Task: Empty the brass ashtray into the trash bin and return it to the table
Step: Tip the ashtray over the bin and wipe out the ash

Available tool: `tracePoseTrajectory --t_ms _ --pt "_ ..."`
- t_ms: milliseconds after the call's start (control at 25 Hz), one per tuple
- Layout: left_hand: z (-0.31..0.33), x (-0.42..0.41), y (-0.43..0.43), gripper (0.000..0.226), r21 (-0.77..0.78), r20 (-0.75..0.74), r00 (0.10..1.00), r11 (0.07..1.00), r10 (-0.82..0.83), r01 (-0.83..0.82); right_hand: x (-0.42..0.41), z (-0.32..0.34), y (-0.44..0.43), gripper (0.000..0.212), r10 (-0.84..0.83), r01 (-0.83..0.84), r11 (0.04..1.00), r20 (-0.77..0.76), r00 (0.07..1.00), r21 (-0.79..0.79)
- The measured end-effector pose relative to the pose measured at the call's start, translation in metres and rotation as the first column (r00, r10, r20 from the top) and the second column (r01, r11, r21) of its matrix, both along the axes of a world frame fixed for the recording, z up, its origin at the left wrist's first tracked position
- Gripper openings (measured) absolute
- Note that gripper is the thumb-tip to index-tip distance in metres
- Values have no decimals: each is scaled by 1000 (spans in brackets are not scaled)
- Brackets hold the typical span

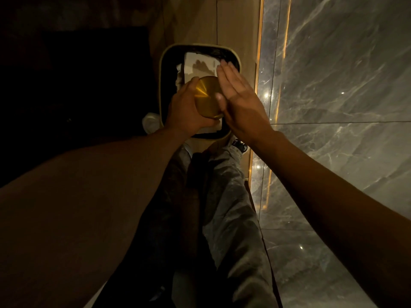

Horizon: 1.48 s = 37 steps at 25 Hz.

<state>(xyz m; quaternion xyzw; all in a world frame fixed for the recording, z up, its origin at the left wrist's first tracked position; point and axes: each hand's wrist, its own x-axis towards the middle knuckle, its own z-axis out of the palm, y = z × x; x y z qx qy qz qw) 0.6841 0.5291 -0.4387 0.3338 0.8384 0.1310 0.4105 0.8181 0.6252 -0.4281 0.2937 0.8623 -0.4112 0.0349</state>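
Observation:
The round brass ashtray (208, 97) is turned upside down, its shiny underside facing me, directly above the open trash bin (165, 54). My left hand (185, 110) grips the ashtray from its left side. My right hand (239, 98) is flat with fingers straight, held against the ashtray's right edge. The bin has a pale rim and a dark liner, with white crumpled paper (196, 63) inside. The ashtray's contents are hidden.
The bin stands on a wooden floor strip beside a glossy grey marble floor (333, 85) with a lit gold trim line (259, 63). My grey trouser legs (226, 196) and a shoe (240, 145) are below the bin. A dark area fills the left.

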Motion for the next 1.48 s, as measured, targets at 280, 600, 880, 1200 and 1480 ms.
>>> tracePoseTrajectory --t_ms 280,600,880,1200,1480 --pt "7 -3 -9 107 -13 31 999 1000 -18 18 0 -6 -1 53 171 -176 983 85 982 49" --pt "6 4 -7 96 -14 50 999 1000 -8 9 -5 -3 -5 52 135 -139 989 76 988 52" --pt "3 0 -12 102 -38 33 999 999 24 -23 -17 0 0 59 186 -183 982 66 980 -48" --pt "4 0 -3 97 -6 33 999 1000 21 -20 -12 -1 3 53 147 -144 988 83 986 -48" --pt "6 2 5 89 -23 32 999 999 40 -39 -12 -9 12 54 249 -245 967 55 967 -67"
